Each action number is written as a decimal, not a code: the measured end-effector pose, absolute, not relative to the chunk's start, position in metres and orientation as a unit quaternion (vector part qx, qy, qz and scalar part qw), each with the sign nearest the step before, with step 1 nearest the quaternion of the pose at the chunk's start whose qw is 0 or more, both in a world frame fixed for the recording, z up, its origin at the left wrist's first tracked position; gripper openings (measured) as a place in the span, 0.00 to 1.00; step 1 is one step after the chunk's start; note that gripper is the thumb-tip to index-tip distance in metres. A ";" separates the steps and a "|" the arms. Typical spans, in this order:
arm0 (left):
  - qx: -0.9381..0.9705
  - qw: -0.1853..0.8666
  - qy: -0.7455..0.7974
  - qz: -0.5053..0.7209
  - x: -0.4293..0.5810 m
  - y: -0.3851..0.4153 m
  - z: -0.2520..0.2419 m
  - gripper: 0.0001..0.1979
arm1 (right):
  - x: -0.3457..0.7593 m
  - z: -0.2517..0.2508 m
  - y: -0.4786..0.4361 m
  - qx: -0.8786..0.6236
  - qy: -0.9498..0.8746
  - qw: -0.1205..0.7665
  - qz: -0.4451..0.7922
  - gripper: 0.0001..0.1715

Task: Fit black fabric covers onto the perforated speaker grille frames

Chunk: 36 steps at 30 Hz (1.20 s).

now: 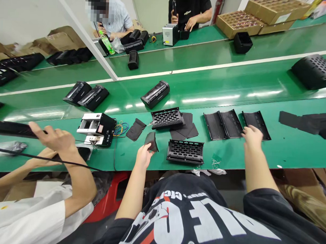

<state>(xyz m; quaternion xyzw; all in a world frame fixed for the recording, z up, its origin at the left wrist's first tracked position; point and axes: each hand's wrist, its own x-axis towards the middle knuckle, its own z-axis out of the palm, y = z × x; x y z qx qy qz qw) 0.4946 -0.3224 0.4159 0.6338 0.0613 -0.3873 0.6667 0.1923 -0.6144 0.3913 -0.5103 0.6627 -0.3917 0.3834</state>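
My left hand [143, 156] pinches a thin black sheet [151, 140], which stands tilted up above the green bench. My right hand [252, 136] has its fingers curled at the near left edge of a black curved panel [258, 122]. Left of that panel, two more black curved panels [223, 125] lie side by side. Between my hands sits a slotted black plastic shell [185, 152]. Behind it another slotted shell [167, 118] rests partly over a pile of black sheets [187, 127]. More thin black sheets [136, 129] lie left of my left hand.
A co-worker's hands [52, 140] hold a black tool at the left, beside a small black-and-white machine [98, 129] with cables. A green conveyor [207, 88] carries several black housings [155, 94]. Two people sit across it, near cardboard trays [239, 24]. Long black strips [306, 123] lie right.
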 end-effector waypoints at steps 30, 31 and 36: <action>0.670 0.560 -0.168 -0.457 0.431 -0.362 0.427 0.10 | 0.261 0.444 -0.481 -0.574 0.448 0.656 -0.197 0.14; 0.698 0.533 -0.197 -0.436 0.434 -0.362 0.418 0.08 | 0.260 0.431 -0.483 -0.624 0.458 0.603 -0.190 0.14; 0.799 0.381 -0.322 -0.337 0.444 -0.363 0.382 0.07 | 0.265 0.378 -0.484 -0.749 0.483 0.433 -0.134 0.12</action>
